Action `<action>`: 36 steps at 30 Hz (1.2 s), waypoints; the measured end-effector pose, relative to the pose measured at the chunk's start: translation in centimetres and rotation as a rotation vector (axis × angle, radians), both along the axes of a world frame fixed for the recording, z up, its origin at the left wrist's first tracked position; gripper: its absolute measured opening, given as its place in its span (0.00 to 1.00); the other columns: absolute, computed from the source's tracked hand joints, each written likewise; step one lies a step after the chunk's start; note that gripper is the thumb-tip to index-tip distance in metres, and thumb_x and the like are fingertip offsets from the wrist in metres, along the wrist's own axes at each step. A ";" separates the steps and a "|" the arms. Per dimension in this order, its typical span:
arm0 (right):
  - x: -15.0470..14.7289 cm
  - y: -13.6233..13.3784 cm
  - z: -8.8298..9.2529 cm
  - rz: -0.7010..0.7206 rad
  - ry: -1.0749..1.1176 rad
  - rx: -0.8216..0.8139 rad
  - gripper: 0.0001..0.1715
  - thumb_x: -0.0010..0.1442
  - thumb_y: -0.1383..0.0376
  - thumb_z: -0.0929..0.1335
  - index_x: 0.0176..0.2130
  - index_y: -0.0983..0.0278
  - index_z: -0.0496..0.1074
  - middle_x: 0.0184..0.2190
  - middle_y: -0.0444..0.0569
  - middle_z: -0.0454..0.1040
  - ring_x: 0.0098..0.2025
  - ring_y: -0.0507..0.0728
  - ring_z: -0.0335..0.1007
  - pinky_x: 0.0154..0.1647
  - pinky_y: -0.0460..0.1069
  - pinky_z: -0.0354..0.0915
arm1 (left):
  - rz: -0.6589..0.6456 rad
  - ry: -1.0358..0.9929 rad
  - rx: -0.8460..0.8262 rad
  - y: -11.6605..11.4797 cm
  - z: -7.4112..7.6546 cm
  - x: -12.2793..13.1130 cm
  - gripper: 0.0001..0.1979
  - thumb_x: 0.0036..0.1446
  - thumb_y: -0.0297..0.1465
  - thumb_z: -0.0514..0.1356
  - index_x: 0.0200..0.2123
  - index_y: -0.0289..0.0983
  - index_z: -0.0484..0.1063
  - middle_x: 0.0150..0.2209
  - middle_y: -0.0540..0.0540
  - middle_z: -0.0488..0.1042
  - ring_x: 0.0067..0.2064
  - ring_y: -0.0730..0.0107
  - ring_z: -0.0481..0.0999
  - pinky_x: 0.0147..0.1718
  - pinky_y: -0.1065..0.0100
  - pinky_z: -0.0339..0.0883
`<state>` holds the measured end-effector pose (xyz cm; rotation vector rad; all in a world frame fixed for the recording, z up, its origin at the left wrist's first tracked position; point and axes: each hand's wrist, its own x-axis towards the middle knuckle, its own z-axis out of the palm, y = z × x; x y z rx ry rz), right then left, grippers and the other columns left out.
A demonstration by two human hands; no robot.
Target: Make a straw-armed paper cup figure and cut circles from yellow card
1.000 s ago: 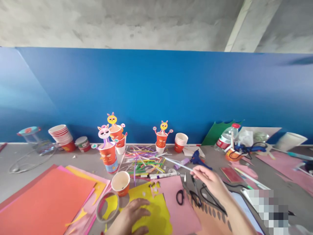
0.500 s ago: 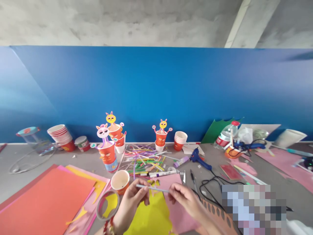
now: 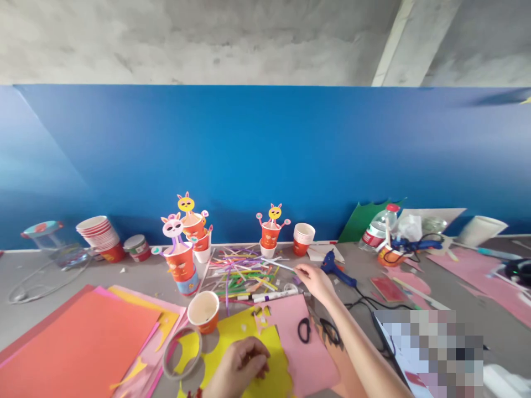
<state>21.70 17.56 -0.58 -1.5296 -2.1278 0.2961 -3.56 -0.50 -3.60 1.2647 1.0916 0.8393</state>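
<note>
My right hand point(image 3: 315, 279) reaches forward to the edge of a heap of coloured straws point(image 3: 240, 271). Its fingers pinch a pale straw point(image 3: 279, 265) that points left over the heap. My left hand point(image 3: 243, 362) rests near the bottom edge on a yellow paper sheet point(image 3: 232, 331). Its fingers are curled in, and what they hold, if anything, is hidden. An empty orange paper cup point(image 3: 203, 310) stands just left of the yellow sheet, with a tape ring point(image 3: 182, 354) beside it. Black scissors point(image 3: 319, 330) lie on a pink sheet point(image 3: 290, 315) under my right forearm.
Orange and pink card sheets point(image 3: 74, 342) cover the left front. Cups with paper animal heads point(image 3: 180, 260) point(image 3: 269, 235) and cup stacks point(image 3: 305, 237) point(image 3: 99, 237) stand along the blue wall. A blue glue gun point(image 3: 338, 268) with its cable, a marker point(image 3: 274, 297) and a bottle point(image 3: 375, 232) lie to the right.
Half a second ago both hands held the straw close in front. My right hand has since carried it forward to the straw heap, and my left hand has dropped onto the yellow sheet.
</note>
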 end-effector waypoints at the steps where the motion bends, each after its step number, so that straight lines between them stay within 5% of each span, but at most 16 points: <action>1: -0.4 0.2 0.0 0.007 -0.014 0.010 0.13 0.64 0.63 0.62 0.35 0.62 0.76 0.32 0.48 0.80 0.35 0.57 0.76 0.37 0.47 0.66 | -0.002 -0.002 -0.010 0.0 0.0 0.0 0.14 0.55 0.42 0.62 0.34 0.36 0.72 0.29 0.46 0.78 0.29 0.70 0.76 0.31 0.70 0.68; 6: -2.9 -0.2 0.6 0.024 -0.069 0.089 0.13 0.64 0.70 0.62 0.43 0.66 0.75 0.44 0.56 0.77 0.48 0.61 0.72 0.50 0.52 0.63 | -0.010 0.008 -0.021 0.3 -0.7 -0.1 0.12 0.55 0.41 0.62 0.34 0.37 0.71 0.29 0.47 0.77 0.28 0.70 0.75 0.31 0.70 0.68; 11: -5.6 -2.4 0.9 0.251 -0.149 0.040 0.06 0.60 0.66 0.69 0.30 0.61 0.75 0.34 0.46 0.77 0.41 0.57 0.73 0.45 0.47 0.64 | -0.011 0.010 -0.024 0.4 -0.9 0.0 0.08 0.55 0.36 0.61 0.34 0.37 0.71 0.29 0.48 0.77 0.29 0.70 0.75 0.31 0.71 0.68; 19: -7.7 -2.4 0.9 0.215 -0.182 -0.016 0.05 0.56 0.66 0.70 0.27 0.63 0.74 0.34 0.51 0.78 0.41 0.61 0.73 0.44 0.51 0.62 | -0.004 0.004 -0.011 0.1 -0.4 0.1 0.05 0.54 0.32 0.59 0.34 0.37 0.71 0.28 0.48 0.77 0.30 0.69 0.75 0.31 0.70 0.68; 26: -4.6 -2.4 3.0 0.112 -0.011 -0.084 0.15 0.64 0.61 0.61 0.28 0.60 0.68 0.24 0.44 0.76 0.27 0.55 0.73 0.27 0.45 0.60 | -0.010 -0.041 0.006 0.1 -1.3 -0.3 0.06 0.54 0.29 0.58 0.35 0.35 0.73 0.29 0.47 0.78 0.30 0.69 0.76 0.31 0.70 0.68; 36: 2.9 -5.1 4.6 -0.137 0.276 0.046 0.24 0.65 0.47 0.59 0.26 0.60 0.66 0.23 0.48 0.76 0.23 0.56 0.74 0.28 0.47 0.66 | -0.002 -0.071 0.001 0.3 -1.7 -0.4 0.06 0.57 0.28 0.58 0.36 0.35 0.74 0.30 0.47 0.78 0.31 0.70 0.76 0.32 0.71 0.68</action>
